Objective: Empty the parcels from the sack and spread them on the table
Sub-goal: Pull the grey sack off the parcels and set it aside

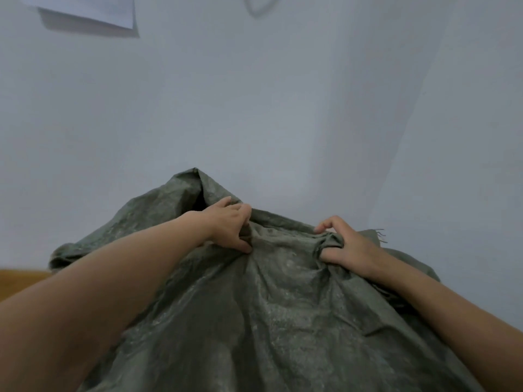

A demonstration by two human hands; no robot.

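Two hands, left hand (pixel 230 226) and right hand (pixel 349 246), bunching grey-green sack (pixel 254 306), contents hidden, table (pixel 19 281) mostly covered

The sack (pixel 254 306) is a dull grey-green woven cloth, mottled with pale, dusty whitish patches and darker in its folds. Behind it the wall (pixel 254 94) is plain pale bluish grey. At far left a white sheet of paper (pixel 82 9) hangs on it. At near left shows a strip of orange-brown wooden table (pixel 19 281).
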